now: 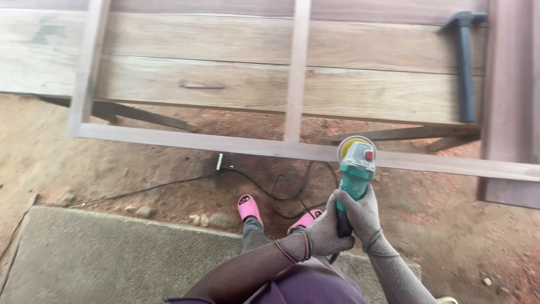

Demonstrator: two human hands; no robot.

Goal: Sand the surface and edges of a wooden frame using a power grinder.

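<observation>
Green angle grinder [355,171] is gripped by both hands: left hand [326,231] and right hand [363,213] are wrapped shut around the rear handle. Yellow disc [350,145] is set against the wooden frame [281,149] rail; contact edge partly hidden. Hammer [464,62] lies on the bench [225,84]. Cord [270,188] is trailed over the ground.

The sanding disc [353,145] shows only as a yellow rim behind the grinder [356,174] body. Both hands cover the grinder's handle. The wooden frame [292,150] runs off at 12 and 3 o'clock. The black cable [169,184] leaves at 9 o'clock. Legs hide most of the pink sandals [248,207].
</observation>
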